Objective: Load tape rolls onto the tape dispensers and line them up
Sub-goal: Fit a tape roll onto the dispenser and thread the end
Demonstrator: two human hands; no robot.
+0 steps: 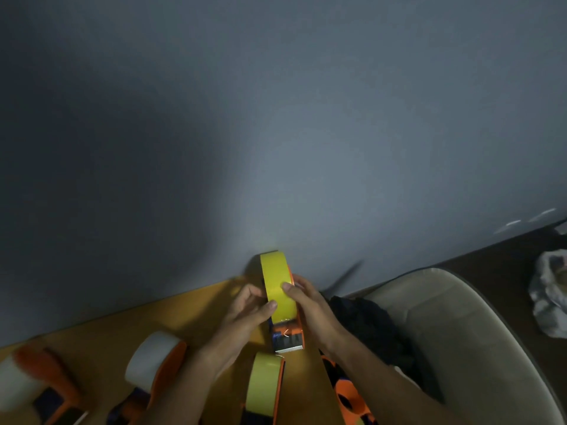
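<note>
Yellow tape roll (277, 286) seated on orange dispenser (288, 335), held above counter (190, 317) near back edge by wall. Left hand (245, 317) and right hand (310, 305) clamped on roll from opposite sides, thumbs on tape face. Dispenser long axis toward person, serrated blade (288, 349) nearest. Loose end likely needs pulling down to blade.
</note>
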